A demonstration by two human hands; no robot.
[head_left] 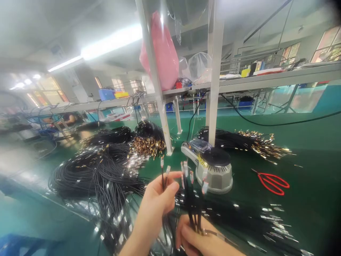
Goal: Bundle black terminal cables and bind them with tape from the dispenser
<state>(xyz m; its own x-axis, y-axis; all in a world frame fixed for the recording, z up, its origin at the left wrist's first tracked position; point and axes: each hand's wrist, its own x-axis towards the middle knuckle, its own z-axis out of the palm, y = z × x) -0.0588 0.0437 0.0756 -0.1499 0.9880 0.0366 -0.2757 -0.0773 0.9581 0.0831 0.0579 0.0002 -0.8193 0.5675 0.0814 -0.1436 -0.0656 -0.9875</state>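
My left hand (154, 201) is closed around a couple of thin black cables (162, 176), whose pale-tipped ends stick up above the fingers. Its index finger reaches right, near the cable ends beside it. In my right hand (195, 238), lower and to the right, is a bunch of several black cables (192, 202), gripped well below their tips. Those tips point upward and carry small whitish and reddish ends. A large coiled heap of black cables (80, 174) lies on the green table to the left of my hands, and more cables (239, 217) lie at the right.
A grey round tape dispenser (217, 176) stands just beyond my hands. Red-handled scissors (273, 183) lie to its right. Cable bundles with brass-coloured ends (149, 146) rest farther back. White shelf posts (215, 106) rise from the table, and a pink bag (165, 57) sits on the shelf.
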